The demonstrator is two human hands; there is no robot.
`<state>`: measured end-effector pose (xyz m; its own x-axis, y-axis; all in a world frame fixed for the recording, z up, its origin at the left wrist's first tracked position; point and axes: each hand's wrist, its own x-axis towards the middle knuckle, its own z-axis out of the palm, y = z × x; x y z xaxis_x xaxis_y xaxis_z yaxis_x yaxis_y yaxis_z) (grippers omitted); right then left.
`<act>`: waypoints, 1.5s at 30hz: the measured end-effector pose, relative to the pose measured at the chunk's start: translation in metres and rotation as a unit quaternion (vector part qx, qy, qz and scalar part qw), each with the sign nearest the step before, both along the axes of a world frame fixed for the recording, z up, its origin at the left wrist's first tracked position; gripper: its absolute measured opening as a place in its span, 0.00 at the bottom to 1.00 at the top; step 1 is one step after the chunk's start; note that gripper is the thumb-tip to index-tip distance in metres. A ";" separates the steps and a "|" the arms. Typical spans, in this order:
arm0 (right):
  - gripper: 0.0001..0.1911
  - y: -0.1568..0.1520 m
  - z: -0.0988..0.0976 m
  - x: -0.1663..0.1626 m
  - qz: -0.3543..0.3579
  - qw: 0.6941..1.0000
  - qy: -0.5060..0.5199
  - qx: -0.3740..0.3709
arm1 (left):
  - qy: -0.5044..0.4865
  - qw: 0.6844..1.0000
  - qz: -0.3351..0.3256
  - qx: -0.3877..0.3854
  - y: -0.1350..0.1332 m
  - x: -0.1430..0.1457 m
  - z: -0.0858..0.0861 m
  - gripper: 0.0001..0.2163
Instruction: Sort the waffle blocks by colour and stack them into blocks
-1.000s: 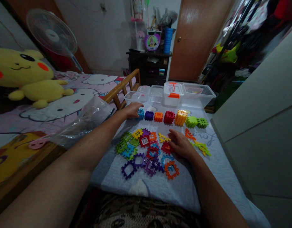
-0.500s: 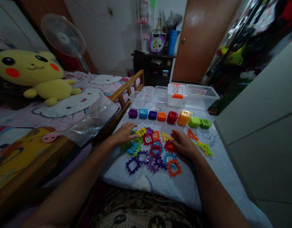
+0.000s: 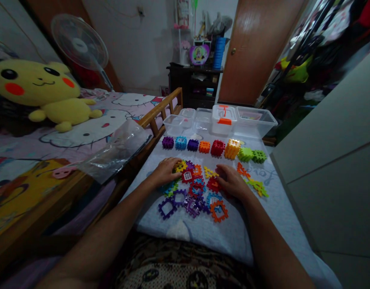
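My left hand (image 3: 165,172) reaches over the left side of a loose pile of plastic interlocking tiles, its thumb and fingers closed around a yellow tile (image 3: 181,165). Under that hand, green tiles are mostly hidden. My right hand (image 3: 231,180) lies at the pile's right side with its fingers loosely bent and apart, beside a yellow triangular tile (image 3: 210,172) and touching a red tile (image 3: 213,185). Between the hands lie a red window tile (image 3: 187,176) and an orange tile (image 3: 197,170). Nearer me are purple frames (image 3: 167,208) and an orange frame (image 3: 219,211).
Behind the pile, a row of colour-sorted stacks includes a red stack (image 3: 218,148) and a yellow stack (image 3: 232,149). Clear plastic boxes (image 3: 254,121) stand at the table's far end. A wooden bed rail (image 3: 161,108) runs along the left, with a plastic bag (image 3: 115,150) over it.
My left hand has moved right, from the pile's left edge onto the yellow tile, which has shifted slightly right. My right hand stays in nearly the same place.
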<state>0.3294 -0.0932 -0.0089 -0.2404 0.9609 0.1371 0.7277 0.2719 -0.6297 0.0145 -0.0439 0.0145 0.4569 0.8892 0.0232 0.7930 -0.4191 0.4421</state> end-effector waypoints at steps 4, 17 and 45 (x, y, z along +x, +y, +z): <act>0.21 0.000 0.003 0.001 -0.016 1.000 -0.002 -0.008 | -0.047 0.999 0.001 0.017 -0.001 0.008 0.003 0.22; 0.22 0.002 0.010 0.004 -0.028 0.998 0.045 -0.025 | -0.118 0.984 -0.135 0.013 -0.024 0.075 0.013 0.19; 0.29 -0.001 0.000 0.000 0.047 0.997 -0.053 0.040 | -0.017 0.910 -0.358 0.209 -0.099 0.115 -0.012 0.10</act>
